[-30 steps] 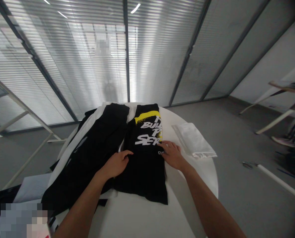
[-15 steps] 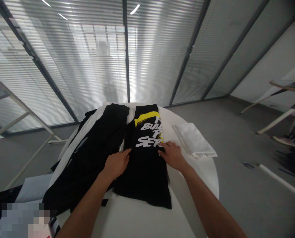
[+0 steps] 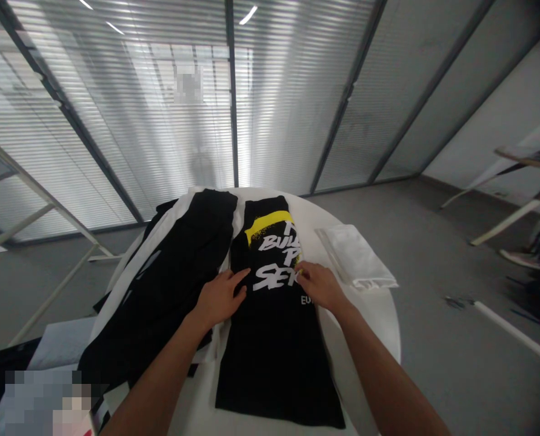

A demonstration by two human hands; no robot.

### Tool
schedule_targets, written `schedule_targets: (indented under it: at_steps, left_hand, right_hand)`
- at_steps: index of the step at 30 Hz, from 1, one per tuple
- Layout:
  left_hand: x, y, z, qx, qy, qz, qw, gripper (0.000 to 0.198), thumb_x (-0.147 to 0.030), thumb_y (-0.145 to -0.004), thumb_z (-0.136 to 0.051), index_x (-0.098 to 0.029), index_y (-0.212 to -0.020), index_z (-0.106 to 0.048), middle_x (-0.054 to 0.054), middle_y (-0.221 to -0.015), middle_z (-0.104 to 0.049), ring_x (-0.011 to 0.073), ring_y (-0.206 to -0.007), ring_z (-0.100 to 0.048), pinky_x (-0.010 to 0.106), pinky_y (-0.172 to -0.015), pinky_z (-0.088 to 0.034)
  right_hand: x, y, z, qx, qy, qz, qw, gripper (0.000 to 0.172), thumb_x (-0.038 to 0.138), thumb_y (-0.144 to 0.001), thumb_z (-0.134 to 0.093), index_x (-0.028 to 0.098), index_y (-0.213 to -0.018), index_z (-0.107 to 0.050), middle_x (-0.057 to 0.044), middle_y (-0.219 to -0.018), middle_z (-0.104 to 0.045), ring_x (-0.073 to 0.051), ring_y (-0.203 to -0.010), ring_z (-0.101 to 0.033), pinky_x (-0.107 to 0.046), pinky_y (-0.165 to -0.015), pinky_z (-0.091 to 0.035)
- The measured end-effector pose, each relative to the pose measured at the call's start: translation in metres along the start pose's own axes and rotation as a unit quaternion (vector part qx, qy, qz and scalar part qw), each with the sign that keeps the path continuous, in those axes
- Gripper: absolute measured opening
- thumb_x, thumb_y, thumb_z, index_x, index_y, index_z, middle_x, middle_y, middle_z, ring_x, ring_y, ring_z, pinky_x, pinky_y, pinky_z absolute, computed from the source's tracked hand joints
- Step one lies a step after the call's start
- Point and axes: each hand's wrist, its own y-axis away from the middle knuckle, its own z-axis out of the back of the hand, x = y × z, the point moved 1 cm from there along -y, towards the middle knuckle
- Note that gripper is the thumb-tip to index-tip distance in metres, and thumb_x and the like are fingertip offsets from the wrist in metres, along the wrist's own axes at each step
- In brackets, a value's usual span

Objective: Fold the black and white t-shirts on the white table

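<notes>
A black T-shirt (image 3: 270, 351) with a yellow stripe and white lettering lies on the white round table (image 3: 374, 327), folded into a long narrow strip. My left hand (image 3: 222, 297) rests at its left edge, index finger stretched onto the cloth and thumb apart. On the opposite edge, beside the lettering, my right hand (image 3: 322, 284) has its fingertips closed on the fabric. Left of the shirt is a larger black garment (image 3: 174, 266) with a white side band, spread along the table.
A flat white packet (image 3: 358, 257), apparently in clear plastic, lies at the table's right. A pale metal frame (image 3: 46, 200) stands on the left. Blinds (image 3: 279, 109) cover the glass wall ahead. A white pole (image 3: 515, 330) is low on the right.
The T-shirt's lower end has come nearer to me and the strip looks longer, with more small lettering showing. Both hands have shifted slightly to the right.
</notes>
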Motion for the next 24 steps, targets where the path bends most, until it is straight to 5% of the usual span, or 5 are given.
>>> schedule_targets:
  at_steps: [5, 10, 14, 17, 24]
  left_hand:
    - [0.0, -0.002, -0.006, 0.006, -0.034, -0.018, 0.999, 0.035, -0.032, -0.091, -0.043, -0.027, -0.119, -0.064, 0.005, -0.106, -0.066, 0.0191, -0.099, -0.061, 0.028, -0.08, -0.047]
    - [0.007, -0.002, -0.001, 0.056, -0.004, -0.004, 0.998, 0.026, -0.033, -0.089, -0.047, -0.029, -0.095, -0.072, 0.0, -0.084, -0.068, 0.0164, -0.082, -0.063, 0.027, -0.077, -0.047]
    - [0.004, -0.004, -0.004, -0.043, -0.008, -0.024, 0.999, 0.037, -0.034, -0.093, -0.043, -0.033, -0.126, -0.059, 0.003, -0.102, -0.062, 0.0165, -0.098, -0.058, 0.026, -0.082, -0.048]
    - [-0.002, -0.006, -0.009, -0.051, -0.051, -0.025, 0.997, 0.043, -0.037, -0.093, -0.043, -0.031, -0.135, -0.052, 0.006, -0.112, -0.058, 0.019, -0.105, -0.054, 0.028, -0.081, -0.048]
    - [-0.001, -0.007, -0.006, -0.001, -0.062, 0.02, 0.998, 0.038, -0.038, -0.095, -0.038, -0.022, -0.085, -0.071, 0.006, -0.093, -0.065, 0.0178, -0.094, -0.06, 0.027, -0.078, -0.046]
  right_hand:
    - [-0.003, -0.001, -0.005, -0.003, 0.017, -0.003, 1.0, 0.024, 0.025, -0.085, -0.049, 0.023, -0.105, -0.061, -0.003, -0.094, -0.068, -0.019, -0.086, -0.059, -0.028, -0.074, -0.032]
    - [-0.003, 0.003, 0.0, 0.053, -0.037, 0.024, 0.998, 0.02, 0.017, -0.08, -0.048, 0.023, -0.09, -0.064, 0.0, -0.085, -0.068, -0.015, -0.077, -0.059, -0.024, -0.069, -0.033]
    - [0.0, 0.002, 0.0, 0.029, -0.013, 0.009, 0.999, 0.024, 0.023, -0.082, -0.048, 0.023, -0.102, -0.061, -0.001, -0.085, -0.068, -0.017, -0.079, -0.06, -0.026, -0.07, -0.034]
    - [0.0, 0.001, -0.003, 0.026, 0.004, 0.007, 1.0, 0.028, 0.024, -0.082, -0.048, 0.024, -0.107, -0.061, -0.001, -0.081, -0.067, -0.018, -0.077, -0.06, -0.026, -0.071, -0.034]
    - [-0.003, 0.003, 0.002, 0.07, -0.089, 0.027, 0.993, 0.027, 0.016, -0.075, -0.045, 0.024, -0.087, -0.068, 0.003, -0.069, -0.063, -0.014, -0.066, -0.056, -0.023, -0.063, -0.034]
